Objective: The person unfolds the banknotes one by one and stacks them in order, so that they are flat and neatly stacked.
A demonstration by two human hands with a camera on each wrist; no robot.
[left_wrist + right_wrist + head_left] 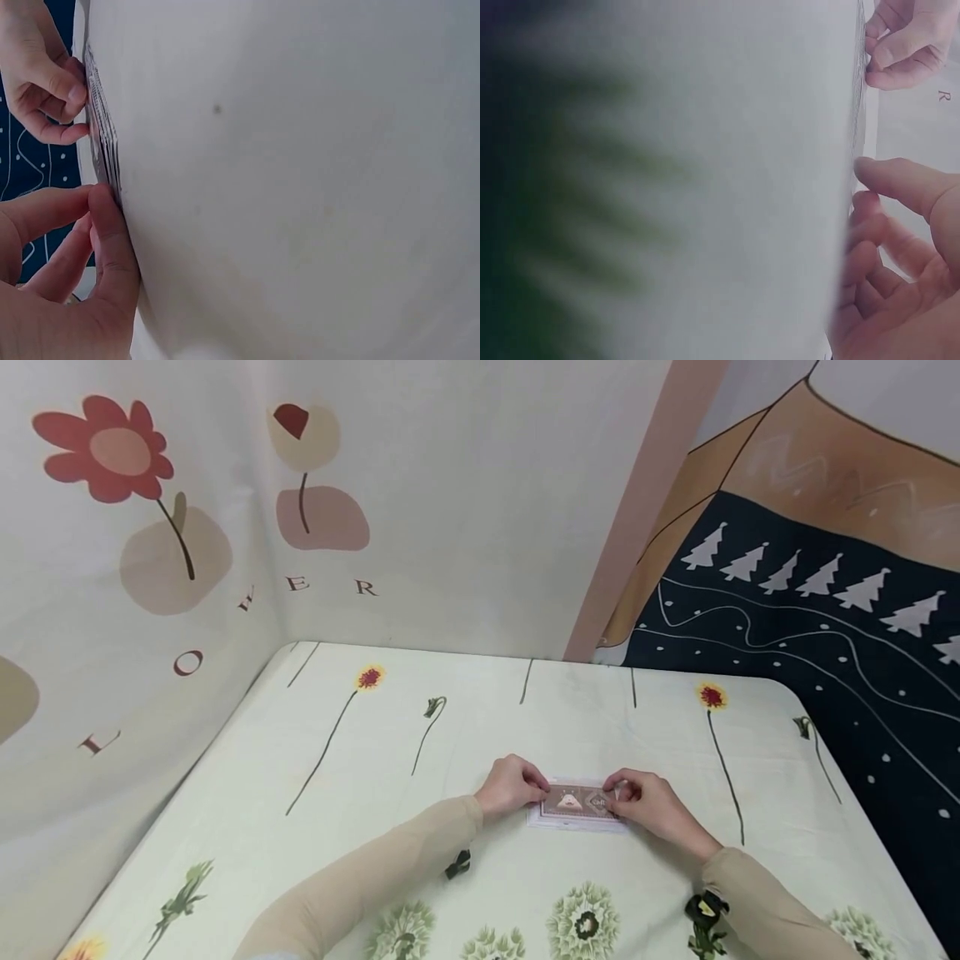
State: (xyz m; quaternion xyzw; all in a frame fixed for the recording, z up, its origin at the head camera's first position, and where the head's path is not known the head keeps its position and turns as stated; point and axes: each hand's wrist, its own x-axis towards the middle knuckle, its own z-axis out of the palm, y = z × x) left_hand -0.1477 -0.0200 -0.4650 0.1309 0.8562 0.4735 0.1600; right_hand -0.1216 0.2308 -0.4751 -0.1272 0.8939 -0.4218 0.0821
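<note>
A pinkish-brown printed card with a pale triangular figure lies on top of a white stack of thin sheets on the table. At its left end, my left hand pinches the edge between thumb and fingers. My right hand grips the opposite end in the same way, thumb at the near side. In the left wrist view the layered edges of the stack show as several thin lines between the two hands. From the right wrist the stack appears only as a narrow strip, seen edge-on.
A pale flower-printed cloth covers the table. A white curtain printed with flowers and letters hangs behind and to the left. At the right hangs a dark cloth with white trees.
</note>
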